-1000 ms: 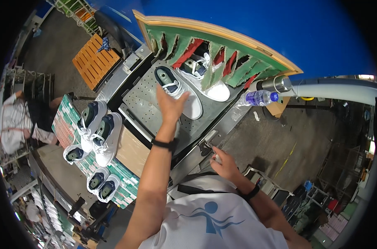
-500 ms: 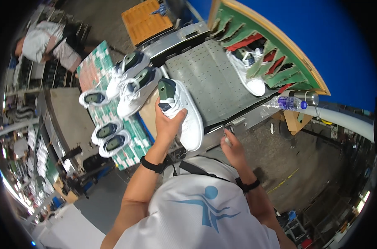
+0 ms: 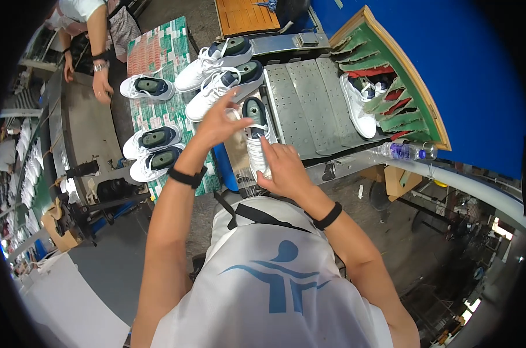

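Handling a white shoe (image 3: 256, 153) left of the conveyor (image 3: 306, 104), left hand (image 3: 219, 123) spread with thumb beside the tongue, right hand (image 3: 286, 170) at the laces, grip unclear, white shoes (image 3: 358, 113) partly inside the green-flapped opening (image 3: 403, 120) at the conveyor's right, clear bottle (image 3: 402, 152) near its lower-right corner.

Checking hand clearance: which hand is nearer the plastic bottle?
Right. The right hand is left of the plastic bottle, at the laced white shoe; the left hand is farther left, beside that shoe's opening.

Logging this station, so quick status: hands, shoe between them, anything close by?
Left hand at white shoe, thumb and forefinger apart. Right hand at its laces. Toe toward wearer. Two more white shoes near left hand.
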Tool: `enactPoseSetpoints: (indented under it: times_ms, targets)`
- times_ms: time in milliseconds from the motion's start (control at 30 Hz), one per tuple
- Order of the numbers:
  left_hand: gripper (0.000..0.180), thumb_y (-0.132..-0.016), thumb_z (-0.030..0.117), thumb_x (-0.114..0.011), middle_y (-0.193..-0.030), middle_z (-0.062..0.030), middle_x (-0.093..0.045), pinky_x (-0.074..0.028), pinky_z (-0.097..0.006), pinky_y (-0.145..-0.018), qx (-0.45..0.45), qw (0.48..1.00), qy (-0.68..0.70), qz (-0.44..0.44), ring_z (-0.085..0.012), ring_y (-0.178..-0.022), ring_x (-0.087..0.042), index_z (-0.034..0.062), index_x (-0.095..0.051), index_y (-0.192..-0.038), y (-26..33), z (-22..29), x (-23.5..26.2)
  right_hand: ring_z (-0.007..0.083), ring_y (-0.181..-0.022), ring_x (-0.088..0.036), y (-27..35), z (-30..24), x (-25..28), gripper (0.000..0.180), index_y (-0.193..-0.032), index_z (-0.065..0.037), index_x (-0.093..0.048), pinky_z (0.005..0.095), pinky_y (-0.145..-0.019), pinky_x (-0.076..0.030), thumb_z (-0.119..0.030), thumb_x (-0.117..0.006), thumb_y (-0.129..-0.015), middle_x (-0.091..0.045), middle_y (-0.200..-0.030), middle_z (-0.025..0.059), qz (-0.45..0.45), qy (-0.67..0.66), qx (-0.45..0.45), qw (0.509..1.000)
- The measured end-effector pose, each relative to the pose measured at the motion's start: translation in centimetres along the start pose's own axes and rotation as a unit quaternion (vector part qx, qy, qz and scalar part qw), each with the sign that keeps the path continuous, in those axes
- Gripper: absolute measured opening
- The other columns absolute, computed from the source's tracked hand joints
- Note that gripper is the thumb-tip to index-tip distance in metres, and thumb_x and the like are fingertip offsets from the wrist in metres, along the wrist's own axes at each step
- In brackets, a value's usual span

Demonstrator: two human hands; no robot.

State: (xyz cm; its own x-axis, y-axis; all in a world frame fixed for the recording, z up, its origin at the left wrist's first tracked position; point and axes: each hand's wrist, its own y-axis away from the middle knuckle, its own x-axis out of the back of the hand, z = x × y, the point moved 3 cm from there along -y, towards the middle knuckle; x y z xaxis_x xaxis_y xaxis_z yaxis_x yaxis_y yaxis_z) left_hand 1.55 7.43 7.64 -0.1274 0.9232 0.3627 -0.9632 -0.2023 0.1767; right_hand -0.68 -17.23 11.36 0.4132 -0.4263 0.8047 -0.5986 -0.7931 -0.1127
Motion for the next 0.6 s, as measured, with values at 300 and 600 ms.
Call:
enactPoseSetpoints:
  times_ms: [300, 600]
  targets:
    - [0.087, -0.073, 0.041, -0.1, -0.145, -0.0181, -0.065, -0.053, -0.044, -0.109, -0.075, 0.988, -0.104, -0.091, -0.039, -0.135, -0.063, 0.0127, -0.068, -0.149, -2.2, -1.2, -3.0, 0.0341, -0.097, -0.062, -0.3, -1.0, -2.0, 0.086, -0.15, 0.014, -0.052, 0.0473, -0.093, -0.048, -0.031, -0.08, -0.082, -0.063, -0.104, 0.0169, -0.049, 0.125, 0.023, 0.991]
    - [0.081, -0.072, 0.033, -0.101, -0.141, -0.0185, -0.072, -0.054, -0.044, -0.11, -0.108, 0.986, -0.106, -0.073, -0.0393, -0.129, -0.068, 0.0101, -0.07, -0.144, -2.3, -1.0, -2.6, 0.0345, -0.101, -0.075, 1.8, -3.0, -0.1, 0.062, -0.146, 0.007, -0.062, 0.042, -0.095, -0.057, -0.019, -0.073, -0.091, -0.076, -0.102, 0.0216, -0.124, -0.385, -0.149, 0.903]
